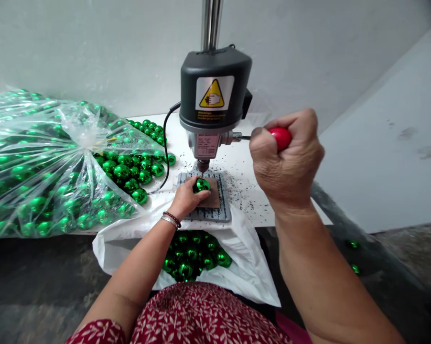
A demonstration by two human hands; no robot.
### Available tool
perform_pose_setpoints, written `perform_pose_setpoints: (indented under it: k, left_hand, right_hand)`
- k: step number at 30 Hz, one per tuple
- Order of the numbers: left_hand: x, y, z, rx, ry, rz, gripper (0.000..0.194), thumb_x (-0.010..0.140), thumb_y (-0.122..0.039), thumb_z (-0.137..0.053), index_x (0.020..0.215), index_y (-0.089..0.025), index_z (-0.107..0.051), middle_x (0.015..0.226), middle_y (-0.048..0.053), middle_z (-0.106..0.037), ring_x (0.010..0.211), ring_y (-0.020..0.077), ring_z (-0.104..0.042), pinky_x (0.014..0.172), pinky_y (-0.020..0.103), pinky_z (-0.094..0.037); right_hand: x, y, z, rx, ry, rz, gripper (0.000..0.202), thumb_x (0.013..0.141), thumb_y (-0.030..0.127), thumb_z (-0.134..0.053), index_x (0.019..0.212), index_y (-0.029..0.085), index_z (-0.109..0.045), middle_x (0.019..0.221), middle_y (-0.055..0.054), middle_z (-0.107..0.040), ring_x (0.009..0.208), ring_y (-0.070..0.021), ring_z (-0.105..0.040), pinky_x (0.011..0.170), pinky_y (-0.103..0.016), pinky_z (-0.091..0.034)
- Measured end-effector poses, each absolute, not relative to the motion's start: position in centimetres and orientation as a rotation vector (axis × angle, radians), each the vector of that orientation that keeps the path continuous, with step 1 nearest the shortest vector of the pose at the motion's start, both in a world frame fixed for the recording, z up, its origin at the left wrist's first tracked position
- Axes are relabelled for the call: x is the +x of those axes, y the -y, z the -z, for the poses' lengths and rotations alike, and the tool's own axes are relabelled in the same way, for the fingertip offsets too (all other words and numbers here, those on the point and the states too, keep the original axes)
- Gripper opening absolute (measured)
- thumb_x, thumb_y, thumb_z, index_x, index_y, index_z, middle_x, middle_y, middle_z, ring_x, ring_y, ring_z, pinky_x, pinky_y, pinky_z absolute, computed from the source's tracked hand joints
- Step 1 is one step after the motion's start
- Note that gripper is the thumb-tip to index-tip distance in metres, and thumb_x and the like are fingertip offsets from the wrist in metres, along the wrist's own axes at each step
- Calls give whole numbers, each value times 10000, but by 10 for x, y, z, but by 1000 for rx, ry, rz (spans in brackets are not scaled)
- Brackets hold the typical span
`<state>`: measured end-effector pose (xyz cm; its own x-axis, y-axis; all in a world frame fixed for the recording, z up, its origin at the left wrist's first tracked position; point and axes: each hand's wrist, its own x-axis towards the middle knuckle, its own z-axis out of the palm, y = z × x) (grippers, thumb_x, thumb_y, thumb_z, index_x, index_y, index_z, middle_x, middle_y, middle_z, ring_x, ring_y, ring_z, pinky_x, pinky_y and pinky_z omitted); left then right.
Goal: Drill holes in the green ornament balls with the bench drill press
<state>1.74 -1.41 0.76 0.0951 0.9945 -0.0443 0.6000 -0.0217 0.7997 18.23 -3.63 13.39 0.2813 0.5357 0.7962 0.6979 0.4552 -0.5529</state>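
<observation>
A shiny green ball rests on a brown board on the grey base plate of a drill press. My left hand is closed around that ball, thumb and fingers at its sides, right under the drill chuck. Whether the bit touches the ball I cannot tell. At the right, my right hand is wrapped around the red knob of the press's feed lever.
A clear plastic bag full of green balls lies at the left, with loose balls beside it. Below the table edge, a white bag holds more. Dark shavings litter the white table. A black cord hangs left of the drill.
</observation>
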Motion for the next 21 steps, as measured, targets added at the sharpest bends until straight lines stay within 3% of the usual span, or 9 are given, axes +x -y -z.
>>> perform_pose_setpoints:
  k: [5,15,21]
  left_hand:
    - [16,13,-4,1727,-1554,-762,504,763,-338,-724,1237,-197,-624,1077,54,-708,980,220,-639,924,345,-489]
    - [15,11,2,1735,-1535,-782,476,753,-360,-732,1198,-219,-638,1047,54,-709,981,236,-642,942,363,-497]
    - [15,13,-1,1704,-1532,-770,572,758,-328,-731,1295,-189,-590,1156,88,-697,1052,251,-642,976,378,-490]
  right_hand:
    - [182,44,-128,-1264,1411,191,116,803,267,-529,744,238,-433,634,39,-491,565,-101,-429,587,-273,-419]
    - [180,44,-98,-1189,1355,322,134,849,353,-499,776,241,-484,644,21,-515,570,-118,-469,574,-284,-427]
    - [177,42,-86,-1101,1325,377,105,865,320,-509,805,237,-491,648,23,-531,560,-108,-482,548,-265,-418]
